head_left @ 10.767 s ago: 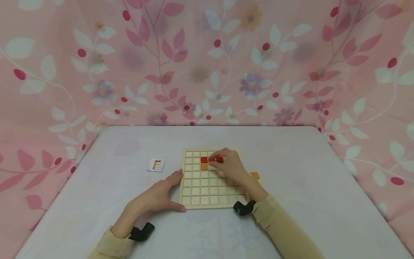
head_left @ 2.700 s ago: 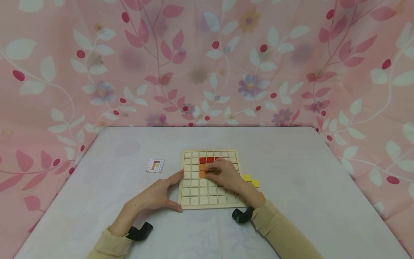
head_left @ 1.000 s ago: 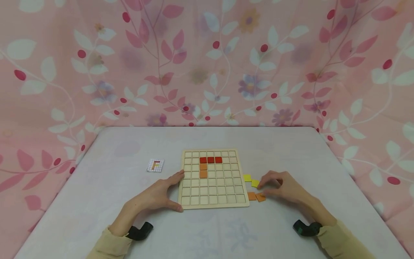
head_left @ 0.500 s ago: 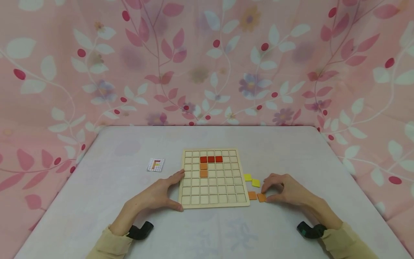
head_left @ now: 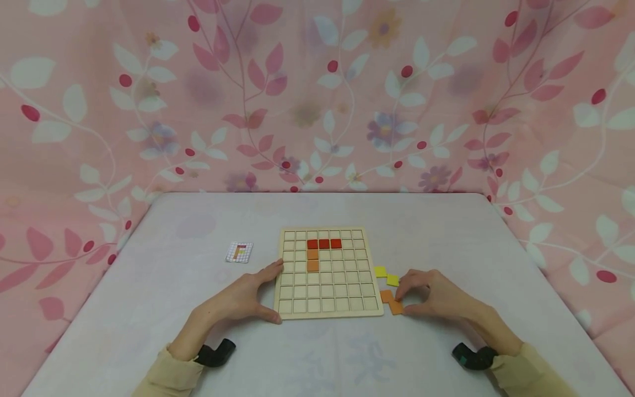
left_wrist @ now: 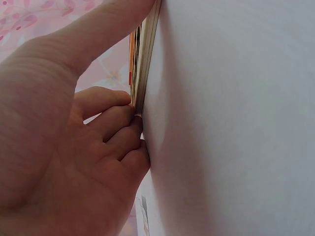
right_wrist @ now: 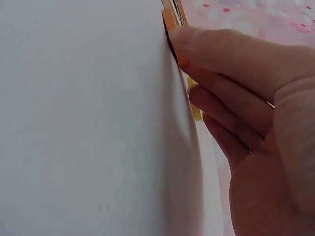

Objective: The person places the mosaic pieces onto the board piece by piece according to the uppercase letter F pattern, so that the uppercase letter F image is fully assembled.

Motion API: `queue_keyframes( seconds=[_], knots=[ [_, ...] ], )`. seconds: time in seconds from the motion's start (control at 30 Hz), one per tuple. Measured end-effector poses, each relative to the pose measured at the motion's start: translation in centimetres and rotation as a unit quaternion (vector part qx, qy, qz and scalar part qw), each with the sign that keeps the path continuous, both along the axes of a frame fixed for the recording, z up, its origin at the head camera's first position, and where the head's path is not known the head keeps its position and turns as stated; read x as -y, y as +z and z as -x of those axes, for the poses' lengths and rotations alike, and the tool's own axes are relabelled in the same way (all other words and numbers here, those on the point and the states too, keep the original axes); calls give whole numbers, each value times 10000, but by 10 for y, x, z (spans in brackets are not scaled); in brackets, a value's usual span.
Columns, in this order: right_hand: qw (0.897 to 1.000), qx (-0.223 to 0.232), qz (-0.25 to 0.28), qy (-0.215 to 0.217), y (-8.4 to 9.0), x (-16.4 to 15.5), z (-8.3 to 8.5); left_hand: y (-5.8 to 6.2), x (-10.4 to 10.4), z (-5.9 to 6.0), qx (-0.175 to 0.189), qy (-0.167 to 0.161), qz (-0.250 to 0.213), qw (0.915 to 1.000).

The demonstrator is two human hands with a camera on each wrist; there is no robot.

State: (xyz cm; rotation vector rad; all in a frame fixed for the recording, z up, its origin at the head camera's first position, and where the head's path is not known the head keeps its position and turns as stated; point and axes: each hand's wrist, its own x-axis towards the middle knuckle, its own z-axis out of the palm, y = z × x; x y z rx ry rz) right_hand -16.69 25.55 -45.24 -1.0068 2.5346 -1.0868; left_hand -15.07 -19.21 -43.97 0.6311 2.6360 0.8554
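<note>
A wooden grid board [head_left: 342, 289] lies mid-table. Three red tiles [head_left: 324, 243] sit in a row on it, and two orange tiles [head_left: 312, 259] run down from the leftmost red one. My left hand [head_left: 243, 298] rests against the board's left edge, thumb spread toward the near corner; its fingertips [left_wrist: 129, 98] meet the edge in the left wrist view. Right of the board, my right hand [head_left: 441, 295] pinches a loose orange tile [head_left: 396, 307] between thumb and fingers. Another orange tile [head_left: 386, 296] touches it, beside the board. Two yellow tiles [head_left: 380, 272] lie just beyond.
A small printed card [head_left: 239, 252] with a coloured grid pattern lies left of the board. White cloth covers the table [head_left: 198, 220]. A pink floral curtain [head_left: 317, 110] hangs behind it and at both sides.
Earlier my right hand was over the board at the second orange tile; it then moved right to the loose tiles. The pinched orange tile has shifted slightly toward me and left. My left hand stays put.
</note>
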Motion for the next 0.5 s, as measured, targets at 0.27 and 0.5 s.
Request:
queue_keyframes(
  seconds=[0.27, 0.5],
  knots=[
    [9939, -1024, -87, -407, -4, 9, 17, 0, 0, 0, 38, 19, -51, 10000],
    [9912, -1153, -76, -638, -5, 11, 33, 0, 0, 0, 22, 16, -29, 10000]
  ],
)
